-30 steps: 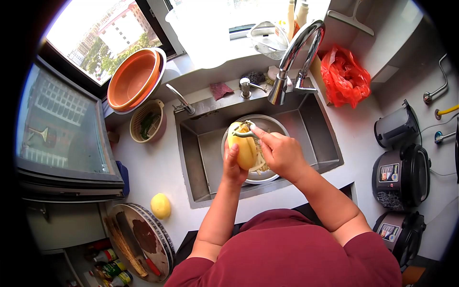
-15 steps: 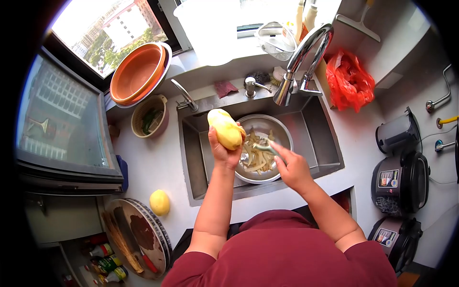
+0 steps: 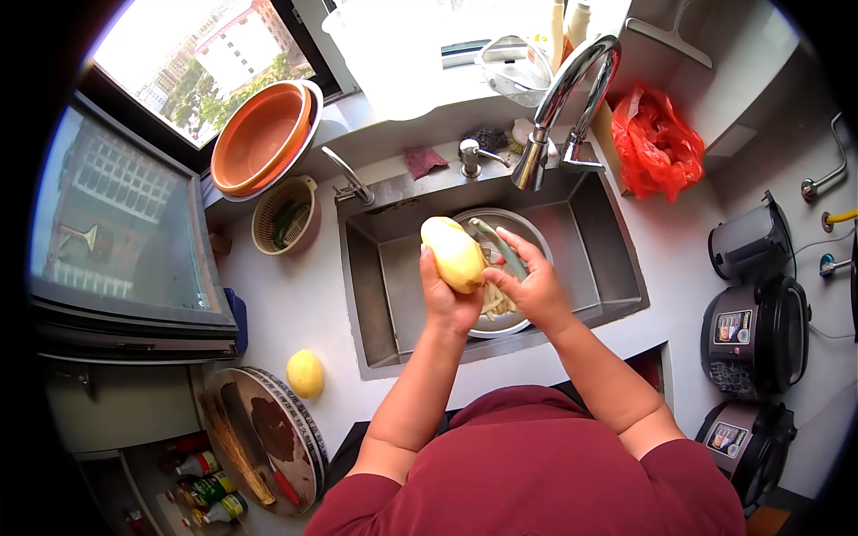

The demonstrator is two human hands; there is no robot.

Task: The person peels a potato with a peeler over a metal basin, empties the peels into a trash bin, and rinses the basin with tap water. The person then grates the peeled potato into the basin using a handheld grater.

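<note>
Above the rectangular brushed-steel sink [image 3: 585, 255], the bare left hand [image 3: 453, 305] grasped a large, oval, pale-yellow potato [image 3: 452, 254], thumb along its nine-o'clock side and palm beneath. The bare right hand [image 3: 540, 291] gripped a slim, grey-green-handled peeler [image 3: 502, 247], which pointed towards eleven o'clock, while its thumb reached to the potato's lower end; whether it pressed there could not be told. The peeler's edge was too small to make out. For clean work, the left hand's low, sideways cradle seemed sound: fingertips were best kept behind any stroke, the slick-looking flesh held firmly, and the strokes made short and light, over the middle of the bowl rather than its edge. That round, silver-coloured metal bowl [image 3: 534, 239] sat in the sink just below, holding pale, curled peel strips [image 3: 497, 304], with the potato covering its nine-o'clock side from this view. Farther out at eight o'clock, a smaller round yellow potato [image 3: 305, 373] lay on the white counter [image 3: 268, 308]. Near half past nine stood a beige plastic basket [image 3: 310, 230] with something dark green inside; at ten, an orange round plastic basin [image 3: 257, 138] rested in a white one. Towards two o'clock bulged a crumpled red plastic bag [image 3: 657, 147], its contents hidden.
</note>
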